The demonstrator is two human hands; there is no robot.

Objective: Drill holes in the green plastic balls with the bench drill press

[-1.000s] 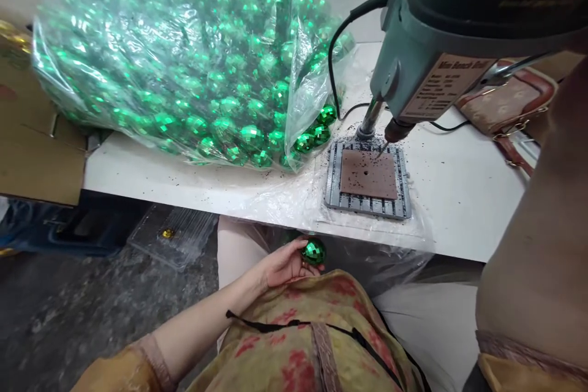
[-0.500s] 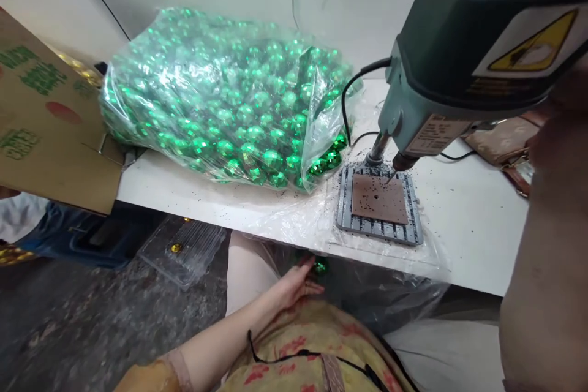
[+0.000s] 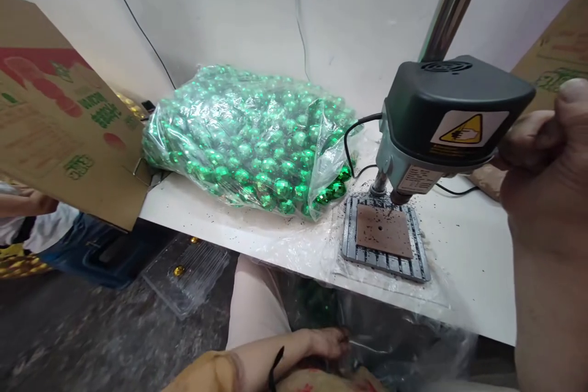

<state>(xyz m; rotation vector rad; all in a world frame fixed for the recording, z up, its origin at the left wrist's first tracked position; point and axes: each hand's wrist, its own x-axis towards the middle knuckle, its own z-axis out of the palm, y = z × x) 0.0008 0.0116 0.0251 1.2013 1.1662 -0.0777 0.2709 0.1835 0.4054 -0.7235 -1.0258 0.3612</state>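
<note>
My left hand (image 3: 328,343) is low over my lap, below the table's front edge, beside a clear plastic bag (image 3: 390,340). Its fingers point right and are smeared, so whether they hold anything is unclear. Dark green shiny balls (image 3: 316,303) show dimly under the edge. At the right, my right hand (image 3: 546,135) is raised beside the head of a small drill press (image 3: 454,110), fingers curled closed around something hidden. Below the chuck (image 3: 402,197), a brown board (image 3: 383,233) with one small hole lies on the slotted grey base (image 3: 418,266), sprinkled with dark shavings.
A big clear bag of green faceted balls (image 3: 248,141) lies on the white table (image 3: 184,205). A cardboard box (image 3: 68,116) stands left, with another person's arm (image 3: 27,203) behind it. A plastic tray with gold balls (image 3: 179,270) is on the floor. A black cable (image 3: 351,147) loops beside the drill.
The view has tilted up and shows more of the drill press and my right hand. My left hand has moved lower and right; the green ball at its fingertips is out of sight there.
</note>
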